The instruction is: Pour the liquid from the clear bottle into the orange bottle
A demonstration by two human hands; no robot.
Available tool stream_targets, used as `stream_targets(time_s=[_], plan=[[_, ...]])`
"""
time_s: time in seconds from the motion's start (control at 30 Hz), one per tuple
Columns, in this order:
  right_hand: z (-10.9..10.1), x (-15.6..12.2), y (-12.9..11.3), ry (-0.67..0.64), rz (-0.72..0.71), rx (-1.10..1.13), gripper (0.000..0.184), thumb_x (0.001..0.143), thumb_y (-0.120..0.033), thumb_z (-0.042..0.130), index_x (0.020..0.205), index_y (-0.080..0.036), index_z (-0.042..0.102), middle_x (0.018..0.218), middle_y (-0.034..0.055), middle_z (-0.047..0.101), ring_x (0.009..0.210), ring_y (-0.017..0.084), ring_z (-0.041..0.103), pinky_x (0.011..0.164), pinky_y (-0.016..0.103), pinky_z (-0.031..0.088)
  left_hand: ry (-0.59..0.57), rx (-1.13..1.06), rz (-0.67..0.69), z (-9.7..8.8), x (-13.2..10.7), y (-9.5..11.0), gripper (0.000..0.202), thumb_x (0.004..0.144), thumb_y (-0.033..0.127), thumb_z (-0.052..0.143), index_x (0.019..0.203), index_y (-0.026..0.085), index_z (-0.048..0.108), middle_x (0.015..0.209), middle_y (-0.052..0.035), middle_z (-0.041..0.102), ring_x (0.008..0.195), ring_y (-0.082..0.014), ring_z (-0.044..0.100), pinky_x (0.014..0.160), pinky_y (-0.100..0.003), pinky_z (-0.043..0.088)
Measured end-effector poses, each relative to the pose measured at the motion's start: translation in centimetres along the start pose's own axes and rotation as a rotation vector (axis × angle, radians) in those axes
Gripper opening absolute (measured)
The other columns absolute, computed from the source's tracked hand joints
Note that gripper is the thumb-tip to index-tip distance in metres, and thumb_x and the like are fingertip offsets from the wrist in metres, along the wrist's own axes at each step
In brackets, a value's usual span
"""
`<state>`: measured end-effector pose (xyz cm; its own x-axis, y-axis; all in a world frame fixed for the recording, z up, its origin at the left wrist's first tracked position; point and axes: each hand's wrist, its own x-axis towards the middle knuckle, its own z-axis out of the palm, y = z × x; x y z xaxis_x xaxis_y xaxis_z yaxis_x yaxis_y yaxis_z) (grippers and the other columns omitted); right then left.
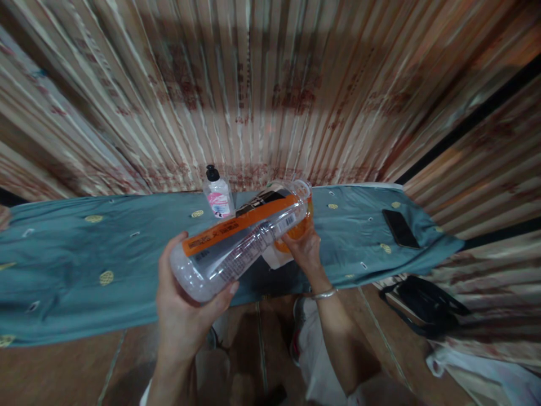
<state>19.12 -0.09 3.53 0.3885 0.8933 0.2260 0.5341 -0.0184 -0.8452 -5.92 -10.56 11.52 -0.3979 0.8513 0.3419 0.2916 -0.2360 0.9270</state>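
My left hand (186,304) is closed round the base of a large clear plastic bottle (236,248) with an orange label strip and a barcode. The bottle lies tilted across the view, its neck end higher and to the right. My right hand (304,245) is wrapped round an orange see-through bottle (299,228), just beyond the clear bottle's neck; much of it is hidden. Whether the two bottles touch, I cannot make out. A white piece (276,257) shows beneath, partly covered. Left of them stands a clear pump bottle (218,197) with a black top and pink label.
A narrow table has a teal cloth (131,254) with yellow pineapple prints. A dark phone (400,228) lies at its right end. Behind hangs a pleated patterned curtain (253,84). On the right, a black bag (425,304) sits below table level, near white plastic (486,366).
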Motion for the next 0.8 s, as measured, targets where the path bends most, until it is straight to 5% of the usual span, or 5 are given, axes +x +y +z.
stream_targets(time_s=[0.27, 0.5, 0.8], plan=[[0.03, -0.05, -0.13, 0.008, 0.011, -0.001, 0.076, 0.082, -0.041, 0.092, 0.151, -0.018, 0.068, 0.139, 0.0206, 0.089, 0.130, 0.041, 0.088, 0.112, 0.056, 0.072, 0.011, -0.039, -0.055, 0.21, -0.16, 0.71, 0.102, 0.064, 0.044, 0.107, 0.156, 0.023, 0.069, 0.139, -0.0134, 0.083, 0.124, -0.0371, 0.083, 0.114, -0.051, 0.070], [0.13, 0.03, 0.05, 0.014, 0.015, 0.000, 0.077, 0.082, -0.042, 0.091, 0.151, -0.019, 0.068, 0.139, 0.0204, 0.089, 0.132, 0.042, 0.087, 0.113, 0.056, 0.072, 0.014, -0.029, 0.025, 0.08, -0.02, -0.21, 0.100, 0.065, 0.046, 0.109, 0.155, 0.025, 0.071, 0.137, -0.0128, 0.083, 0.118, -0.0375, 0.085, 0.106, -0.051, 0.074], [0.02, -0.05, -0.18, 0.016, 0.012, -0.001, 0.080, 0.081, -0.044, 0.091, 0.152, -0.017, 0.067, 0.141, 0.0218, 0.089, 0.130, 0.041, 0.088, 0.113, 0.059, 0.072, 0.009, 0.007, 0.004, 0.05, -0.11, 0.43, 0.098, 0.067, 0.049, 0.107, 0.155, 0.026, 0.070, 0.142, -0.0146, 0.081, 0.126, -0.0396, 0.082, 0.114, -0.056, 0.071]])
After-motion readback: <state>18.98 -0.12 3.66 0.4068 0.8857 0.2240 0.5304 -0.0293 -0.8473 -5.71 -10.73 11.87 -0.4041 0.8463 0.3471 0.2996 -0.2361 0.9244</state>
